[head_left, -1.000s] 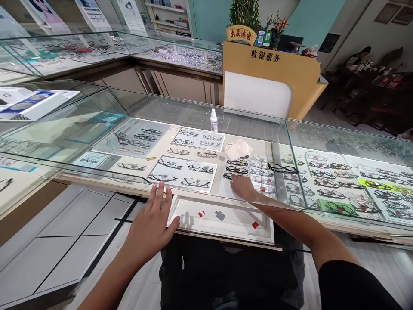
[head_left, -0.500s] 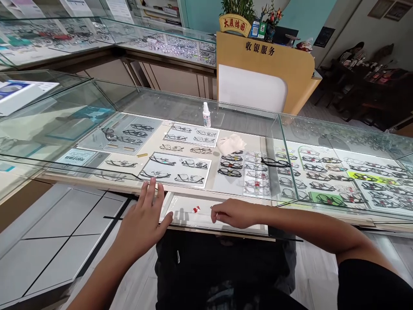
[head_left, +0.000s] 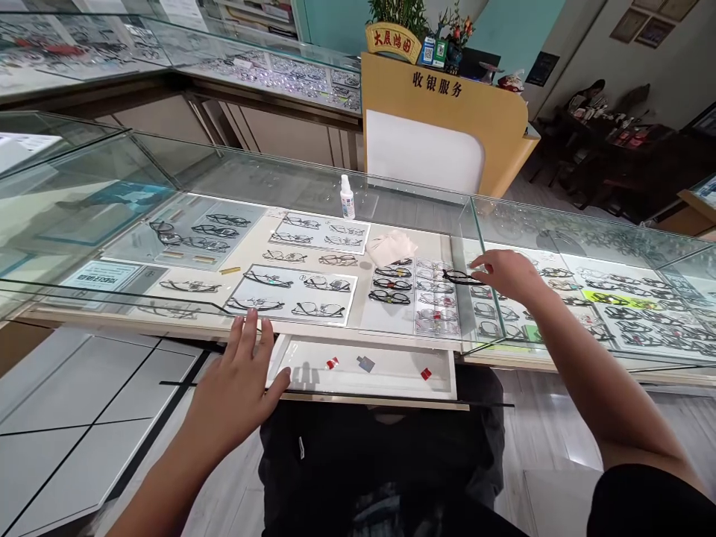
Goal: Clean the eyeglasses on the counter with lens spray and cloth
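My left hand (head_left: 240, 380) rests with spread fingers over the left end of an open shallow white drawer (head_left: 403, 388), its fingertips near the front edge of the glass counter. On the counter top to the right, my right hand (head_left: 512, 276) has its fingers closed at the right end of a pair of black eyeglasses (head_left: 459, 277). Inside the drawer lie a small red packet (head_left: 333, 363), a small grey piece (head_left: 365, 363) and another red packet (head_left: 426, 374). Left of the glasses, a crumpled pale cloth (head_left: 391, 247) lies on the counter top.
A white spray bottle (head_left: 347, 198) stands towards the back of the glass counter. Several eyeglass frames (head_left: 318, 309) lie in rows under the glass. Behind rises a wooden cashier desk (head_left: 447, 149) with a plant (head_left: 396, 16). More display cases (head_left: 268, 71) line the back left.
My right hand has moved from above the drawer up and right to the black eyeglasses, uncovering the grey piece and a red packet. My left hand keeps its place. The view has shifted slightly.
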{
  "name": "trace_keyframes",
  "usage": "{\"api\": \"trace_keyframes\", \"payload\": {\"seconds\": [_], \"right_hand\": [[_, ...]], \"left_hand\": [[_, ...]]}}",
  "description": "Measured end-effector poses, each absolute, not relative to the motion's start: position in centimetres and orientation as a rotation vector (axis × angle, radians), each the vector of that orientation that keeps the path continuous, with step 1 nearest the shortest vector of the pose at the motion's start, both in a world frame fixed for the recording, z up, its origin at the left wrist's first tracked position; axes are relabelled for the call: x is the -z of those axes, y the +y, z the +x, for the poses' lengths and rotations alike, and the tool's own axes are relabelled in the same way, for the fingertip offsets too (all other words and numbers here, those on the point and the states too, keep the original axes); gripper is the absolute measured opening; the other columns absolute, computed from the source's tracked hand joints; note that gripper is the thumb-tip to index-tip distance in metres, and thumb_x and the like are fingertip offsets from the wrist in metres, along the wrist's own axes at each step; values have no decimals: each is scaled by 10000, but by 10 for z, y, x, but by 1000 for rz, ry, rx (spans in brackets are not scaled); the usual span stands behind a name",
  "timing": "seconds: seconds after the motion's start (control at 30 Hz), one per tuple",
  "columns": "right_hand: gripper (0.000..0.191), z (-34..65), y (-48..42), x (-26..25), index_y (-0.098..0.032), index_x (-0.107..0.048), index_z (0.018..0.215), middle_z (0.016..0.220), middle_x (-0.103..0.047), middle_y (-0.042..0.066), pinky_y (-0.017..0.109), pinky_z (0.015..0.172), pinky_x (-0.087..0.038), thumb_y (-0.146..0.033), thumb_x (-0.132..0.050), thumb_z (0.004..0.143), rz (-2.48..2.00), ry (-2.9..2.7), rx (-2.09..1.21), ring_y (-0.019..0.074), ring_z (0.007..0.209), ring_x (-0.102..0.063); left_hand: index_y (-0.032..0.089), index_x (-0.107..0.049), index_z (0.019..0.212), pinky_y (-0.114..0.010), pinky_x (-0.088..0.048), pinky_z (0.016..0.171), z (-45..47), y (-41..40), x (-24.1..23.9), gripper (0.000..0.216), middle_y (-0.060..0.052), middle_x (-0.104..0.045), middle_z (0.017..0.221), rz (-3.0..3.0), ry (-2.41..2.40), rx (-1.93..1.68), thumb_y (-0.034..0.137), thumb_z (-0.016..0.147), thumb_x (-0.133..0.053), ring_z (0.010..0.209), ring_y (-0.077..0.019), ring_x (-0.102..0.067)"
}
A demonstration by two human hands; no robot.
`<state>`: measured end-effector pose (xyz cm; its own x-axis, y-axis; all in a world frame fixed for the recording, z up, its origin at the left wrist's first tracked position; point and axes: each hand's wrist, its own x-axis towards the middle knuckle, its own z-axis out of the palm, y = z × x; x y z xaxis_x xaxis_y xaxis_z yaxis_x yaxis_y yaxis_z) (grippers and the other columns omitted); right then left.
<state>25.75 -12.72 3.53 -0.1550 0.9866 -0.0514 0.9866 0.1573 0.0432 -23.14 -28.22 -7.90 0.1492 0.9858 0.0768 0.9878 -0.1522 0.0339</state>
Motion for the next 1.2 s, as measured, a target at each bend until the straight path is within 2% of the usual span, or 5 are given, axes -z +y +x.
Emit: {"api": "trace_keyframes", "payload": {"seconds": [0.33,0.57,0.73,0.9,1.2], "right_hand": [[268,248,-136,-34,-263,-846,1005,901,-754,37,299,653,-399,-328,-587,988,1925,2401,71,187,765,-661],[226,172,-212,-56,-284,-775,1086,1049,-796,73,327,761,-489,-350,-562,1044,1492,2601,787,235,912,-726],[188,112,-244,-20,-224,-731,1163,1019,-824,147,367,707,-494,-245,-619,1014,1284,2342,744,317,881,-776],[374,90,-243,29,-181,-686,1289,1127,-820,178,379,777,-550,-177,-725,916,1162,2338,640,348,1011,-794],[321,80,-194,102,-204,-725,1266,1213,-814,147,338,816,-535,-295,-459,1110,1431,2252,563,286,1075,-782]], "left_hand": [[-13,-286,1718,-589,-590,1007,-231,-284,78,853,-262,-108,1833,-2373,-2047,122,520,1054,-341,1703,-463,-161],[37,-287,1729,-539,-568,1051,-231,-284,74,844,-230,-102,1845,-2380,-2062,108,527,1047,-374,1709,-441,-161],[28,-271,1735,-575,-550,1077,-231,-285,73,846,-270,-158,1826,-2399,-2051,118,512,1050,-382,1711,-446,-146],[29,-260,1738,-570,-574,1030,-229,-285,71,858,-268,-144,1828,-2403,-2080,125,498,1036,-414,1706,-461,-154],[-21,-337,1694,-584,-550,1089,-228,-285,74,830,-282,-130,1826,-2379,-2074,109,493,1045,-390,1708,-456,-152]]}}
